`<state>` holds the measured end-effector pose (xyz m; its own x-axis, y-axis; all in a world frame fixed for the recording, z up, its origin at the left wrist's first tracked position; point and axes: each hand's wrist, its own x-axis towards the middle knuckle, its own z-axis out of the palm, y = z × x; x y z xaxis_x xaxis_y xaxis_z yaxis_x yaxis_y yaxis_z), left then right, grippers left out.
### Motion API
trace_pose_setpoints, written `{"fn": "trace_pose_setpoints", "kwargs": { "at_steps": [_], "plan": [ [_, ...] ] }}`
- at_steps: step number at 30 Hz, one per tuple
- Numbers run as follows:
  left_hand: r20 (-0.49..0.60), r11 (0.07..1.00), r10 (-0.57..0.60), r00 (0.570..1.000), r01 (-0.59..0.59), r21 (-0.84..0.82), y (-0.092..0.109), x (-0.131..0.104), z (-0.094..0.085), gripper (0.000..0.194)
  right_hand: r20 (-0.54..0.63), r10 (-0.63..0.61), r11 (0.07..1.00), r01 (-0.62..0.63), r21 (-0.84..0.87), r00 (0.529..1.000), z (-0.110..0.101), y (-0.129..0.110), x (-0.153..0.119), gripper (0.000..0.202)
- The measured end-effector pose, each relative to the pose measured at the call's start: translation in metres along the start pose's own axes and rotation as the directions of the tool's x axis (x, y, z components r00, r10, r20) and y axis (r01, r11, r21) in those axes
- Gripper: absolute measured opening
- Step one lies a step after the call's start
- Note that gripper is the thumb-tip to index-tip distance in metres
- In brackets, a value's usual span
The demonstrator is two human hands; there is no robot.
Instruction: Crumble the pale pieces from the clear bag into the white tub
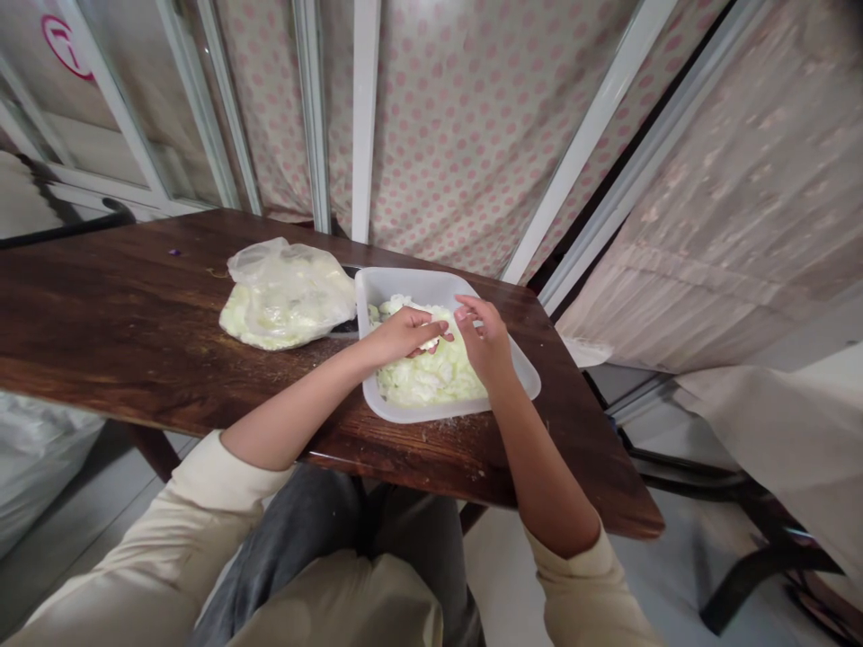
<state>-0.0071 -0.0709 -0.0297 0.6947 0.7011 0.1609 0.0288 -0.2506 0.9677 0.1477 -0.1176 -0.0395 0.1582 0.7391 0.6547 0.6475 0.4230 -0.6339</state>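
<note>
A translucent white plastic tub stands near the table's edge, with a heap of small pale green and white pieces in it; their kind is too blurred to tell. Over the heap, my left hand is closed around some of the whitish pieces, its thumb pointing right. My right hand hovers at the tub's right side, fingers loosely bent and apart, with nothing visible in them. Left of the tub lies a clear plastic bag filled with similar pale green material.
Both tub and bag are on a dark brown wooden table with whitish crumbs near its front edge. Behind it are white-framed panels with a dotted curtain. A white sack is at the lower left, a cloth-draped item at the right.
</note>
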Motion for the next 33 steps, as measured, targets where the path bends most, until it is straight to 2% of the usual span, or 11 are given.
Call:
{"fn": "trace_pose_setpoints", "kwargs": {
  "at_steps": [1, 3, 6, 13, 15, 17, 20, 22, 25, 28, 33],
  "plan": [
    [0.005, 1.000, 0.002, 1.000, -0.001, -0.029, 0.001, 0.000, 0.000, 0.030, 0.071, -0.040, 0.999, 0.039, 0.014, 0.997, 0.000, -0.003, -0.001, 0.027],
    [0.011, 0.997, 0.003, 1.000, -0.002, -0.080, 0.001, -0.001, 0.000, 0.031, 0.137, -0.108, 0.994, 0.105, 0.030, 0.985, 0.001, -0.008, -0.002, 0.022],
    [0.047, 0.990, -0.011, 0.999, 0.017, -0.137, 0.001, -0.001, 0.000, 0.030, 0.123, -0.145, 0.989, 0.141, 0.038, 0.982, 0.001, -0.011, -0.002, 0.017],
    [0.163, 0.946, -0.150, 0.975, 0.190, -0.263, -0.005, 0.004, -0.003, 0.024, 0.176, -0.030, 0.994, 0.010, 0.113, 0.984, 0.002, -0.004, 0.000, 0.014],
    [0.166, 0.914, -0.165, 0.972, 0.214, -0.345, -0.006, 0.006, -0.003, 0.027, 0.131, 0.011, 0.995, -0.024, 0.099, 0.991, 0.001, -0.001, 0.001, 0.014],
    [0.137, 0.891, -0.177, 0.975, 0.218, -0.399, -0.006, 0.007, -0.003, 0.025, 0.021, 0.045, 0.999, -0.045, 0.028, 0.999, 0.000, 0.003, 0.001, 0.015],
    [0.066, 0.909, -0.190, 0.980, 0.201, -0.366, -0.005, 0.006, -0.004, 0.017, -0.113, 0.035, 0.997, -0.042, -0.058, 0.993, 0.000, 0.009, 0.002, 0.025],
    [0.033, 0.931, -0.164, 0.986, 0.166, -0.325, -0.004, 0.004, -0.004, 0.017, -0.070, 0.015, 0.999, -0.018, -0.051, 0.997, 0.001, 0.011, 0.001, 0.035],
    [0.009, 0.950, -0.110, 0.994, 0.108, -0.293, -0.002, 0.003, -0.003, 0.016, 0.094, 0.011, 1.000, -0.010, -0.009, 0.996, 0.003, 0.007, -0.001, 0.042],
    [-0.018, 0.960, -0.099, 0.995, 0.091, -0.263, 0.000, 0.002, -0.001, 0.016, 0.191, 0.014, 1.000, -0.016, 0.008, 0.982, 0.004, -0.001, -0.003, 0.036],
    [-0.010, 0.966, -0.038, 0.999, 0.034, -0.258, -0.002, 0.001, 0.001, 0.028, 0.238, -0.022, 0.998, 0.007, 0.065, 0.971, 0.002, -0.007, -0.001, 0.020]
  ]
}}
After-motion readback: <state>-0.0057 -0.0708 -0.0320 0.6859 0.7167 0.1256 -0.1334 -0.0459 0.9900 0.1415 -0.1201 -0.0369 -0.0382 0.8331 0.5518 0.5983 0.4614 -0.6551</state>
